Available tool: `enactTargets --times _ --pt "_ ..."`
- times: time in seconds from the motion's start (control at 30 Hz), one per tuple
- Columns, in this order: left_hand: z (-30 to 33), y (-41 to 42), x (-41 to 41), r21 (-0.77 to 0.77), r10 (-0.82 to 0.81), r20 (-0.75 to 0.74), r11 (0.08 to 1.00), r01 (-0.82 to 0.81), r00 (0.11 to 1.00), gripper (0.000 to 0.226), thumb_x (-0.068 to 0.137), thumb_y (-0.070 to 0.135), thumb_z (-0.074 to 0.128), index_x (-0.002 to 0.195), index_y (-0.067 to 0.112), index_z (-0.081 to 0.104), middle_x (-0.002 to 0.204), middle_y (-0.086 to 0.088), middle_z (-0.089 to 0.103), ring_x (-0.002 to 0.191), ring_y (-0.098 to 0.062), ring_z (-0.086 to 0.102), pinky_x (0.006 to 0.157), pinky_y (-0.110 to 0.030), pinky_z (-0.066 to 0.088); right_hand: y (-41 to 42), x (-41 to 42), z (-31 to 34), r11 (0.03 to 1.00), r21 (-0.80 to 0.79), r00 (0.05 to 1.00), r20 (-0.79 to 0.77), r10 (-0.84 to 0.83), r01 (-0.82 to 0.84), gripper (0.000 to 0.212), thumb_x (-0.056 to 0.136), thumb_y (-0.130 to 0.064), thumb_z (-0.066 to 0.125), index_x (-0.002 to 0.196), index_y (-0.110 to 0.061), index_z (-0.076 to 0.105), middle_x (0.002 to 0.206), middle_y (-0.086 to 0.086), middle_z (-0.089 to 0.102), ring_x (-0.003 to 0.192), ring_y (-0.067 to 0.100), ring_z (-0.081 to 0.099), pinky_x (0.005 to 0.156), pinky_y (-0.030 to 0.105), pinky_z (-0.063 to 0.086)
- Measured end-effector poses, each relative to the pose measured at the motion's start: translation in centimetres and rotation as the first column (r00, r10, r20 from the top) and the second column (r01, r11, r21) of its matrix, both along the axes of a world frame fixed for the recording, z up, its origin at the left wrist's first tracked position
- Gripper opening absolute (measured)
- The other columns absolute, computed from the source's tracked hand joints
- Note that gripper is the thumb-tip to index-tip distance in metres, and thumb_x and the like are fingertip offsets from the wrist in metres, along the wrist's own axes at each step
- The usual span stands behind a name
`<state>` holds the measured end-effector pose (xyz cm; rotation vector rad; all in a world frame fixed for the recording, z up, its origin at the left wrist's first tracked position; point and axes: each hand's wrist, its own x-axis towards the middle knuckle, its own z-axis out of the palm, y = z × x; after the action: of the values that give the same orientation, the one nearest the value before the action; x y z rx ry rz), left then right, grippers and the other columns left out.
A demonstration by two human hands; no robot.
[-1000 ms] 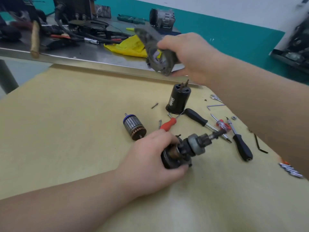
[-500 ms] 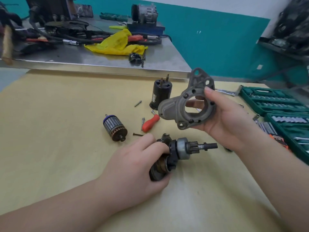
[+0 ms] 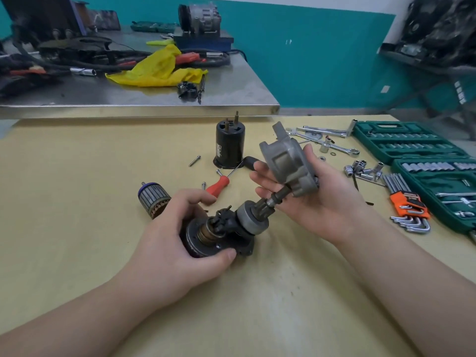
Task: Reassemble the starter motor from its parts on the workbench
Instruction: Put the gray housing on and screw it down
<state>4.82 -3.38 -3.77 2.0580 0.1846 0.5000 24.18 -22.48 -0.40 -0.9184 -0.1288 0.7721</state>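
hands: left (image 3: 177,243) grips drive assembly (image 3: 231,228), shaft pointing up-right into right-held (image 3: 316,199) nose housing (image 3: 289,163).

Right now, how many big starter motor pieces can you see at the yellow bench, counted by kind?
Grey nose housing, in right hand: 1
Geared shaft assembly, in left hand: 1
Armature: 1
Black can: 1
Total: 4

Teal wall (image 3: 322,60) behind a steel table (image 3: 231,99) — tan benchtop (image 3: 77,176) nearer.

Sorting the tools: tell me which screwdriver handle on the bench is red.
The red-handled screwdriver between the two hands; the other handle, beside the black cylinder, is black.
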Motion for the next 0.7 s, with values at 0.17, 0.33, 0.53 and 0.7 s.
enactTargets --times 0.17,0.33,0.53,0.7 --pt "0.0 0.0 -0.1 -0.009 -0.006 -0.012 1.0 0.006 1.0 0.083 0.057 0.053 0.088 0.133 0.042 0.054 0.096 0.007 0.066 0.078 -0.018 0.066 0.069 -0.019 0.051 -0.3 -0.8 0.2 0.993 0.026 0.993 -0.012 0.117 -0.116 0.067 0.111 -0.049 0.03 0.106 -0.009 0.083 0.139 0.023 0.067 0.133 0.037 0.064 0.114 0.053 0.044" --pt "0.3 -0.2 0.2 -0.105 0.021 0.005 0.994 -0.02 1.0 0.076 0.054 0.053 0.086 0.124 0.049 0.056 0.093 0.004 0.068 0.076 -0.016 0.065 0.068 -0.018 0.05 0.0 -1.6 0.5 0.991 -0.007 0.991 0.006 0.13 -0.13 0.056 0.111 -0.048 0.041 0.12 -0.008 0.08 0.14 0.021 0.067 0.132 0.036 0.065 0.108 0.049 0.054" --pt "0.4 -0.3 0.2 -0.116 0.028 0.006 0.993 -0.027 1.0 0.083 0.053 0.054 0.089 0.128 0.049 0.054 0.103 0.008 0.075 0.091 -0.013 0.074 0.079 -0.022 0.056 1.8 -3.9 -0.5 0.984 -0.18 0.995 0.1 0.025 -0.006 0.053 0.102 -0.05 0.054 0.131 -0.01 0.072 0.128 0.014 0.075 0.119 0.034 0.073 0.105 0.05 0.053" --pt "0.5 -0.4 -0.2 -0.11 0.003 0.014 0.994 -0.001 1.0 0.085 0.051 0.065 0.093 0.124 0.055 0.052 0.109 0.018 0.074 0.098 -0.006 0.074 0.077 -0.011 0.053 2.7 -5.2 -1.4 0.969 -0.245 0.998 0.064 0.001 0.015 0.054 0.106 -0.053 0.051 0.128 -0.01 0.074 0.123 0.014 0.077 0.113 0.031 0.076 0.099 0.047 0.056"
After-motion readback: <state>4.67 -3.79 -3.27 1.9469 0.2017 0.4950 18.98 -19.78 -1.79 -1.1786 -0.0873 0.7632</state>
